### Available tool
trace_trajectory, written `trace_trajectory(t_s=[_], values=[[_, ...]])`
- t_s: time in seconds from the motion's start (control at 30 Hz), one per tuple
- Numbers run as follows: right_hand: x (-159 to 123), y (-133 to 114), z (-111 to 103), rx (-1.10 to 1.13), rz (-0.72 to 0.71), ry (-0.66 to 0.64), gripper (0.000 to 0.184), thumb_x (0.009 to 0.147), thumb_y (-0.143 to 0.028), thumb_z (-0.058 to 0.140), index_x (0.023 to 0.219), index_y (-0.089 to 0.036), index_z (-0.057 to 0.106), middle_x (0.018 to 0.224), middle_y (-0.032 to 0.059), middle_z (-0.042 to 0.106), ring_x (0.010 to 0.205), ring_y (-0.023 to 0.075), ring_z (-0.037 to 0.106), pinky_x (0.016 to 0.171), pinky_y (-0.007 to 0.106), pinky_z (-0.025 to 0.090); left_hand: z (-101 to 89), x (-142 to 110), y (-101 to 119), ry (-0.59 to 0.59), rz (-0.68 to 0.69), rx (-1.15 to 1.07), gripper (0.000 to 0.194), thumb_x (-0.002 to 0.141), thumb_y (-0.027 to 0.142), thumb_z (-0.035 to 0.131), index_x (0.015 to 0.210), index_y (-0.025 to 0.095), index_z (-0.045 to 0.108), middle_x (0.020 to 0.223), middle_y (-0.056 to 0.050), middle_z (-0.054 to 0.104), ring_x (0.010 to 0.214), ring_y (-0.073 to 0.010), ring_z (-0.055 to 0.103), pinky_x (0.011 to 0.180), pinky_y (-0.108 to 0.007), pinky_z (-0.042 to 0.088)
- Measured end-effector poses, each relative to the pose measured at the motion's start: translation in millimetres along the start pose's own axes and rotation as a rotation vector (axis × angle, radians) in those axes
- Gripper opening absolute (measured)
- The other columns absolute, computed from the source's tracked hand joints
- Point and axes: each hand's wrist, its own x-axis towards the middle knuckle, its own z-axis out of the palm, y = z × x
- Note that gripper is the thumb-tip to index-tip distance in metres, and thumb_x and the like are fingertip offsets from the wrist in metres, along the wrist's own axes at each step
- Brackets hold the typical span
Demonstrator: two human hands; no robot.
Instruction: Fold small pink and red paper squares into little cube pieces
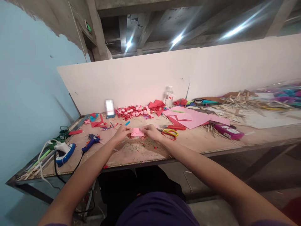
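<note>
A small piece of folded pink paper (137,132) is stretched between my two hands, just above the near part of the wooden table (188,141). My left hand (122,133) pinches its left end, and my right hand (151,132) grips the right end. Crease lines show on its face. Right of my right hand lie scissors (171,133) with yellow and red handles and a red-handled cutter (176,127). Behind my hands is a heap of small folded red and pink paper pieces (134,111). The fingertips under the paper are partly hidden.
At left lie a blue glue gun (91,142) and a blue-white power strip (66,154) with cables. A phone (109,108) and a water bottle (169,97) stand at the back. Pink sheets (195,117), a magenta box (228,131) and scattered wooden sticks (244,102) are on the right.
</note>
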Motion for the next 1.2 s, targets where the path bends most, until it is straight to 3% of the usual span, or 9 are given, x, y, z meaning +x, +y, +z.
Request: trace_trajectory(t_s=[0.13,0.27,0.47,0.57,0.63,0.7,0.8,0.93,1.2], values=[[2,-1,-1,-0.028,-0.010,-0.034,0.037,0.096,-0.044,0.081,0.072,-0.017,0.074,0.064,0.0029,0.075,0.057,0.0166,0.070,0.057,0.024,0.056,-0.5,-1,3,-0.010,0.015,0.039,0.051,0.077,0.064,0.085,0.069,0.015,0.071,0.067,-0.007,0.067,0.062,-0.0198,0.064,0.065,-0.033,0.056],[-3,-5,2,-0.035,-0.020,-0.051,0.042,0.087,-0.050,0.090,0.069,-0.018,0.070,0.064,0.0012,0.072,0.060,0.0184,0.072,0.058,0.026,0.058,0.3,0,4,-0.008,0.057,0.102,0.048,0.074,0.061,0.086,0.066,0.016,0.069,0.064,-0.003,0.062,0.061,-0.0168,0.056,0.062,-0.029,0.046],[-10,-9,5,0.009,0.005,-0.082,0.039,0.079,-0.051,0.093,0.084,-0.017,0.077,0.083,0.0056,0.080,0.071,0.0214,0.077,0.059,0.027,0.060,1.8,0,6,0.044,0.104,0.180,0.049,0.081,0.064,0.074,0.065,0.018,0.068,0.066,-0.004,0.064,0.065,-0.0195,0.057,0.068,-0.032,0.045],[-8,-7,3,0.027,0.020,-0.041,0.031,0.082,-0.045,0.090,0.088,-0.017,0.079,0.085,0.0063,0.081,0.071,0.0202,0.076,0.060,0.026,0.060,4.7,-6,9,0.069,0.136,0.242,0.033,0.081,0.050,0.078,0.085,0.017,0.079,0.088,-0.009,0.077,0.080,-0.0245,0.067,0.074,-0.033,0.049],[-6,-5,1,0.031,0.028,-0.011,0.028,0.083,-0.043,0.090,0.087,-0.017,0.080,0.083,0.0057,0.081,0.069,0.0192,0.075,0.058,0.025,0.058,6.8,-10,11,0.094,0.167,0.297,0.036,0.078,0.038,0.083,0.109,0.020,0.084,0.113,-0.011,0.082,0.098,-0.0278,0.071,0.080,-0.033,0.051],[-5,-4,0,0.036,0.033,0.000,0.029,0.082,-0.043,0.092,0.084,-0.017,0.079,0.083,0.0052,0.081,0.069,0.0189,0.074,0.057,0.024,0.057,8.7,-13,12,0.098,0.211,0.405,0.037,0.082,0.032,0.080,0.118,0.023,0.084,0.120,-0.010,0.083,0.104,-0.0279,0.072,0.086,-0.035,0.053],[-5,-7,1,0.052,0.036,0.008,0.034,0.076,-0.046,0.097,0.081,-0.018,0.079,0.083,0.0043,0.081,0.071,0.0188,0.074,0.057,0.023,0.056,10.7,-13,13,0.064,0.203,0.451,0.035,0.092,0.035,0.073,0.123,0.022,0.084,0.111,-0.009,0.085,0.097,-0.0269,0.076,0.089,-0.038,0.056],[-8,-11,0,0.086,0.033,0.029,0.037,0.071,-0.047,0.099,0.081,-0.018,0.078,0.083,0.0031,0.080,0.074,0.0185,0.073,0.060,0.023,0.058,10.3,-10,12,0.021,0.133,0.217,0.045,0.092,0.040,0.075,0.129,0.015,0.077,0.110,-0.012,0.085,0.101,-0.0277,0.080,0.096,-0.039,0.060],[-9,-9,-6,0.130,0.018,0.063,0.023,0.076,-0.035,0.090,0.086,-0.018,0.079,0.086,0.0054,0.080,0.079,0.0205,0.074,0.066,0.028,0.063,4.2,-1,2,0.117,0.116,0.059,0.039,0.093,0.047,0.072,0.121,0.021,0.063,0.084,-0.001,0.074,0.080,-0.0207,0.076,0.080,-0.035,0.064]])
